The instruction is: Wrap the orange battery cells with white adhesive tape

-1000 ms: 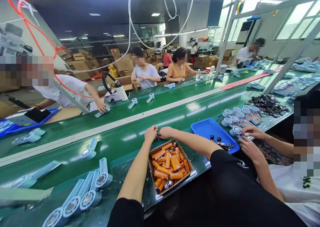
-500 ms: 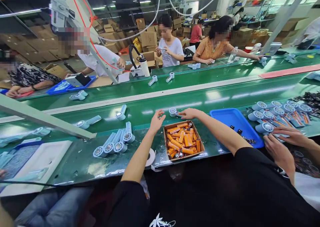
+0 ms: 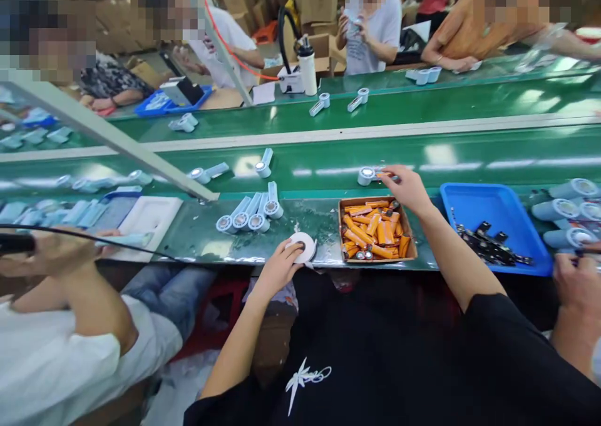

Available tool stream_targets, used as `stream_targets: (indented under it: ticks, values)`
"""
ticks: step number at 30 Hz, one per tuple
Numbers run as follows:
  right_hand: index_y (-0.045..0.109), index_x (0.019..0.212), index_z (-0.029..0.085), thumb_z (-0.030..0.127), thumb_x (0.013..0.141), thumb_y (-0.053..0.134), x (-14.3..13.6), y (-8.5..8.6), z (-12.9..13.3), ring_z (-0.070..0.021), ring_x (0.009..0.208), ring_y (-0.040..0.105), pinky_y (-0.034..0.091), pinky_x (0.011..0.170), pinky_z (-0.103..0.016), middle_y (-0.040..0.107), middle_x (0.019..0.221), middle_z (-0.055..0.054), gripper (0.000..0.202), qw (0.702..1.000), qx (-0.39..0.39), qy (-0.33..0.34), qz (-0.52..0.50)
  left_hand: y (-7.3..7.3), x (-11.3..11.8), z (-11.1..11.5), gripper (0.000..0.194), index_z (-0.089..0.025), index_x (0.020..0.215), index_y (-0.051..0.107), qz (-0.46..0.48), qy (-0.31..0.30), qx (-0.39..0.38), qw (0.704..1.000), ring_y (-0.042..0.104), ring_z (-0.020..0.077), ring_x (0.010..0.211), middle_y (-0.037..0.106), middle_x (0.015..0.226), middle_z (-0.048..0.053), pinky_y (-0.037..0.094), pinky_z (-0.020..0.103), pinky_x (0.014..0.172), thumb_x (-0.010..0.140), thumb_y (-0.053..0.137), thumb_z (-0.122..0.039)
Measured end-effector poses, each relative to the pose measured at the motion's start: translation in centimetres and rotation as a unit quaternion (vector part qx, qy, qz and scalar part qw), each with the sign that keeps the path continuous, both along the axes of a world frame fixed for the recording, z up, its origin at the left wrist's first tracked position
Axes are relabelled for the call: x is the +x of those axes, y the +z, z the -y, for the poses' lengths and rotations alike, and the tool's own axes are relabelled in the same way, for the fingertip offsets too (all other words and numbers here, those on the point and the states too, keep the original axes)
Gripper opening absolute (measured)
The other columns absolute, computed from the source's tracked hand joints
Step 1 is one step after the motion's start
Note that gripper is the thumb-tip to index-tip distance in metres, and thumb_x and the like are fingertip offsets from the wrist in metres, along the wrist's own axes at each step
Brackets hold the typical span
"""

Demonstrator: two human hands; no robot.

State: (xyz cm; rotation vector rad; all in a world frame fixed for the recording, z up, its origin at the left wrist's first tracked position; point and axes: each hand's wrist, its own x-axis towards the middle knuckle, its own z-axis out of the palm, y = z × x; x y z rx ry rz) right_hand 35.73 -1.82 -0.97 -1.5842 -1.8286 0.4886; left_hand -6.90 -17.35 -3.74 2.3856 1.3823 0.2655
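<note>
My left hand is at the bench's front edge, its fingers hooked into the hole of a white tape roll. Farther out, on the green belt, my right hand pinches the handle end of a light-blue handheld fan. A bit of orange shows by those fingertips, and part of the handle is hidden behind them. Just below that hand stands a cardboard box filled with orange-wrapped battery cells. Several more light-blue fans lie in a row left of the tape roll.
A blue tray with black parts sits right of the box. Beyond it are more fans and a co-worker's hand. A slanted metal post crosses at left. A white tray is near the left co-worker.
My left hand has come down from beside the belt onto the tape roll. My right hand stays at the fan on the belt. The view has tilted down and turned left.
</note>
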Motion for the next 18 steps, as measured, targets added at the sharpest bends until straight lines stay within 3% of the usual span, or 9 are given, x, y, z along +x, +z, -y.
stream_targets:
  ticks: [1, 3, 5, 8, 10, 14, 16, 18]
  values:
    - [0.075, 0.123, 0.017, 0.041, 0.1, 0.058, -1.6, 1.0, 2.2, -0.025, 0.1, 0.073, 0.058, 0.09, -0.039, 0.078, 0.118, -0.013, 0.037, 0.998, 0.0, 0.015, -0.058, 0.6, 0.5, 0.4, 0.027, -0.024, 0.122, 0.07, 0.016, 0.005, 0.047, 0.999, 0.047, 0.0323, 0.149, 0.069, 0.139, 0.009, 0.043, 0.055, 0.123, 0.095, 0.065, -0.025]
    - [0.076, 0.12, 0.019, 0.047, 0.1, 0.059, -5.0, 2.8, 7.3, -0.02, 0.081, 0.072, 0.057, 0.078, -0.033, 0.08, 0.095, -0.007, 0.039, 0.98, -0.095, 0.134, -0.115, 1.9, 1.9, 1.2, 0.026, -0.018, 0.119, 0.067, 0.06, 0.011, 0.146, 0.987, 0.046, 0.0378, 0.149, 0.071, 0.131, 0.015, 0.044, 0.065, 0.12, 0.094, 0.069, -0.024]
    - [0.074, 0.124, 0.019, 0.052, 0.093, 0.07, -8.6, 3.7, 12.3, -0.0167, 0.071, 0.07, 0.054, 0.07, -0.028, 0.078, 0.085, -0.003, 0.045, 0.927, -0.201, 0.281, -0.148, 3.1, 3.2, 1.9, 0.027, -0.017, 0.119, 0.063, 0.098, -0.002, 0.22, 0.971, 0.042, 0.0391, 0.151, 0.072, 0.126, 0.015, 0.043, 0.069, 0.118, 0.092, 0.069, -0.016]
    - [0.078, 0.091, 0.016, 0.053, 0.097, 0.065, -12.6, 3.2, 17.0, -0.0115, 0.058, 0.06, 0.044, 0.059, -0.023, 0.071, 0.068, -0.001, 0.04, 0.863, -0.247, 0.408, -0.164, 4.1, 4.2, 2.1, 0.035, -0.019, 0.119, 0.063, 0.128, -0.039, 0.272, 0.953, 0.041, 0.0368, 0.153, 0.074, 0.119, 0.011, 0.044, 0.069, 0.119, 0.089, 0.064, -0.001]
    - [0.076, 0.077, 0.016, 0.046, 0.104, 0.056, -13.4, 2.2, 18.1, -0.0103, 0.055, 0.057, 0.039, 0.057, -0.023, 0.069, 0.064, -0.001, 0.045, 0.851, -0.231, 0.457, -0.114, 4.2, 4.2, 1.7, 0.038, -0.019, 0.12, 0.064, 0.146, -0.026, 0.282, 0.948, 0.043, 0.0366, 0.152, 0.074, 0.116, 0.01, 0.044, 0.068, 0.119, 0.088, 0.064, 0.002]
    - [0.081, 0.096, 0.021, 0.043, 0.101, 0.063, -10.8, 1.6, 17.5, -0.0145, 0.065, 0.066, 0.04, 0.061, -0.025, 0.077, 0.077, -0.003, 0.029, 0.865, -0.217, 0.452, 0.032, 3.5, 3.7, 0.9, 0.04, -0.018, 0.125, 0.063, 0.179, 0.042, 0.276, 0.943, 0.053, 0.0359, 0.144, 0.072, 0.119, 0.012, 0.045, 0.068, 0.119, 0.089, 0.07, -0.004]
    - [0.08, 0.109, 0.023, 0.045, 0.102, 0.061, -9.0, 1.8, 16.1, -0.0181, 0.08, 0.073, 0.048, 0.072, -0.027, 0.081, 0.092, -0.005, 0.03, 0.908, -0.181, 0.378, 0.028, 3.2, 3.9, 1.1, 0.042, -0.018, 0.127, 0.062, 0.179, 0.05, 0.271, 0.944, 0.054, 0.0362, 0.142, 0.071, 0.119, 0.012, 0.046, 0.067, 0.118, 0.088, 0.072, -0.005]
    - [0.075, 0.123, 0.022, 0.041, 0.105, 0.056, -7.7, 2.0, 14.4, -0.0241, 0.105, 0.072, 0.052, 0.093, -0.035, 0.079, 0.116, -0.01, 0.033, 0.962, -0.101, 0.251, 0.042, 2.8, 4.7, 1.4, 0.042, -0.018, 0.127, 0.062, 0.177, 0.047, 0.267, 0.946, 0.052, 0.0379, 0.143, 0.071, 0.118, 0.013, 0.048, 0.067, 0.115, 0.088, 0.072, -0.006]
